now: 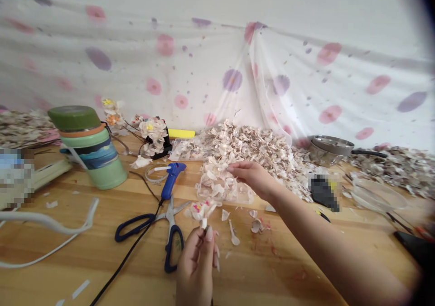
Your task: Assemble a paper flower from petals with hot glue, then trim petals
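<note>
Left hand (199, 260) pinches flower (202, 210) by its white stem (204, 223), bloom up, stem down toward the table's (265, 279) near edge. Right hand (253, 177) is at petals (218, 190) in the tray (249, 198), nearer the back edge; fingers narrow, can't tell if gripping one. Petals sit beyond and right of flower, right hand nearer. Petals thin, papery, curled; bloom ruffled, pink-centred; tray clear, looks plastic.

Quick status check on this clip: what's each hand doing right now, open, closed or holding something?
Left hand: closed, holding a flower.
Right hand: at the petals, fingers bent; whether it grips one cannot be told.
</note>
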`<state>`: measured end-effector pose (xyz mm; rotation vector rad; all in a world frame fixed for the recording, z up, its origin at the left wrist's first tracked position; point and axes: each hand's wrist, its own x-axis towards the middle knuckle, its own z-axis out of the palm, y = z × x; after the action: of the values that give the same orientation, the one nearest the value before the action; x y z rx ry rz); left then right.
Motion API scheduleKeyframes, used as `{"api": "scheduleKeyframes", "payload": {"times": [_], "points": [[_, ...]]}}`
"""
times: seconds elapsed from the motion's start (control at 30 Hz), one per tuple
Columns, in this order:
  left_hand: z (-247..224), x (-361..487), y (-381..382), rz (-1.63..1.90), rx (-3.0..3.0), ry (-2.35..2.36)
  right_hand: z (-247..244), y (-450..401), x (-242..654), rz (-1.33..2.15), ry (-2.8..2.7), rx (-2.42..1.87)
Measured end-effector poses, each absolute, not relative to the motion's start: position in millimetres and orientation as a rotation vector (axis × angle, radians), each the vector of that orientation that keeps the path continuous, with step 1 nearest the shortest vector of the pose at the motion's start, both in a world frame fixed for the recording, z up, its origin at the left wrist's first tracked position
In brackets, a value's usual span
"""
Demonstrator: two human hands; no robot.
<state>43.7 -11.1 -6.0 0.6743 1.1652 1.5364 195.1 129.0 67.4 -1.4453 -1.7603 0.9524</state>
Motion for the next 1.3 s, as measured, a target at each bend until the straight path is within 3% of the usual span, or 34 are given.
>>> {"api": "scheduleKeyframes", "payload": {"times": [0.2, 0.63, 0.97, 1.17, 1.3], "points": [[6, 38, -8, 1.57, 0.797, 1.148, 77, 59, 203, 1.34, -1.544, -1.222], [12, 59, -15, 1.459, 0.892, 1.064, 67, 21, 206, 1.041, -1.791, -1.019], [7, 69, -11, 1.585, 0.731, 0.977, 35, 16, 192, 1.488, -1.442, -0.801], [13, 75, -10, 1.601, 0.647, 0.954, 32, 15, 189, 1.162, -1.363, -0.862], [14, 78, -8, 1.596, 0.58, 0.867, 31, 13, 187, 1.196, -1.332, -0.859]]}}
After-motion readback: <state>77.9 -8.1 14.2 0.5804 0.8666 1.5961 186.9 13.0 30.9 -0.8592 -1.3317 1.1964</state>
